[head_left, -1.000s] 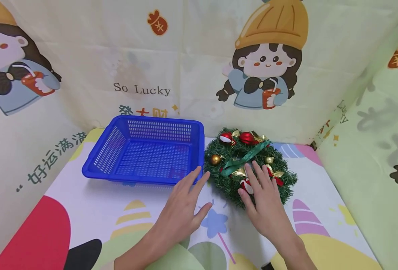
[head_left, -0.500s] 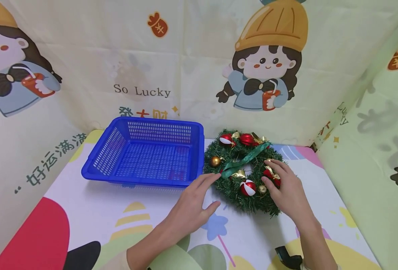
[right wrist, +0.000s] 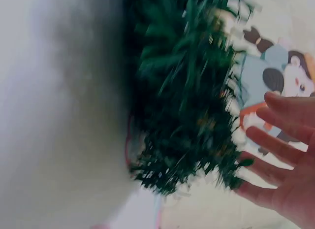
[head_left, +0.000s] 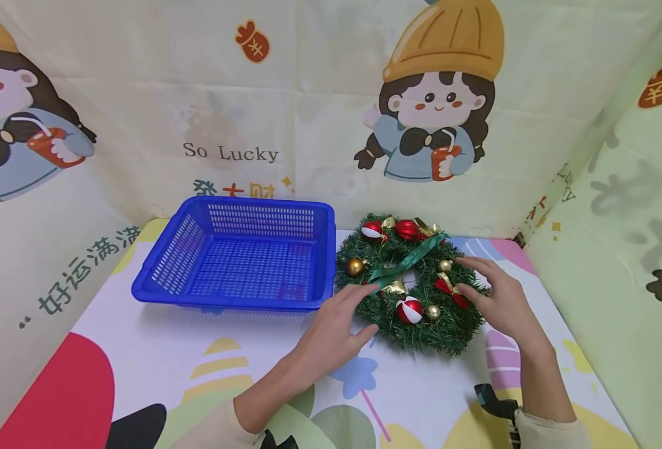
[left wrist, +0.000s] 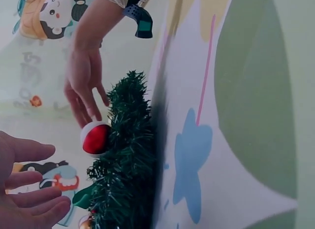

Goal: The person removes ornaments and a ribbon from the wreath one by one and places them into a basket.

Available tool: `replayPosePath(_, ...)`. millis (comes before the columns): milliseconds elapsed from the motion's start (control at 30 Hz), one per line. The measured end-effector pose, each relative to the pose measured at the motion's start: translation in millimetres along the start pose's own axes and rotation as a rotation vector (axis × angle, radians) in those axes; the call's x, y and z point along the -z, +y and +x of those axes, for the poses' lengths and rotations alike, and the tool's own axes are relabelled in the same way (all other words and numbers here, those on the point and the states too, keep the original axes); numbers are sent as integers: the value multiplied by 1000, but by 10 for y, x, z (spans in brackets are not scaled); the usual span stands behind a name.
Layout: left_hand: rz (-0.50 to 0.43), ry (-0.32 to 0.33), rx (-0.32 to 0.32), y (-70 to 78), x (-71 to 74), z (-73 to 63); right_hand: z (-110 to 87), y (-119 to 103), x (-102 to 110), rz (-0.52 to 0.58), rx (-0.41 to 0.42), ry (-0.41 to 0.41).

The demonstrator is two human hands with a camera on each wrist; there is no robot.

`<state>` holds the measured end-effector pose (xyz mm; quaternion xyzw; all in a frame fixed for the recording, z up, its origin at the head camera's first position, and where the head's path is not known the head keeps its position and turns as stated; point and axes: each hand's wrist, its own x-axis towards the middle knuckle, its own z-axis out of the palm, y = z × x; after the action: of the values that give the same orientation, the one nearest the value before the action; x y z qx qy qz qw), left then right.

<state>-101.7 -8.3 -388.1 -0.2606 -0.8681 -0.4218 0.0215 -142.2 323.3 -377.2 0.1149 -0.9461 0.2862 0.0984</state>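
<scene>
A green wreath (head_left: 420, 333) with red, white and gold baubles and a green ribbon (head_left: 415, 257) lies flat on the table, right of the blue basket. My left hand (head_left: 333, 333) is over its front left side, fingers extended toward the ribbon's lower end; in the left wrist view the fingers (left wrist: 37, 197) are spread, close to the ribbon. At the wreath's right side is my right hand (head_left: 501, 302), with fingers loosely bent and holding nothing. The right wrist view shows its fingers (right wrist: 275, 145) spread beside the green needles; whether they touch cannot be told.
A blue plastic basket (head_left: 235, 304) with slotted walls stands left of the wreath, nearly against it. Printed cloth walls (head_left: 308, 93) rise behind and on both sides of the table (head_left: 274, 399). Dark straps (head_left: 496, 402) sit at the wrists.
My right hand has moved right, from above the wreath's front to its right side. My left hand has shifted right, from near the basket's corner to the wreath's left side. The head view has shifted slightly.
</scene>
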Motion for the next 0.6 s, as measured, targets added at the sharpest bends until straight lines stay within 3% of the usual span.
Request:
replayPosePath(367,-48,-17,34,-44,-104,166,35,259,-75,30,-15,-91)
replayPosePath(600,-82,-51,23,-40,-170,271,10,350,-94,43,-22,-127)
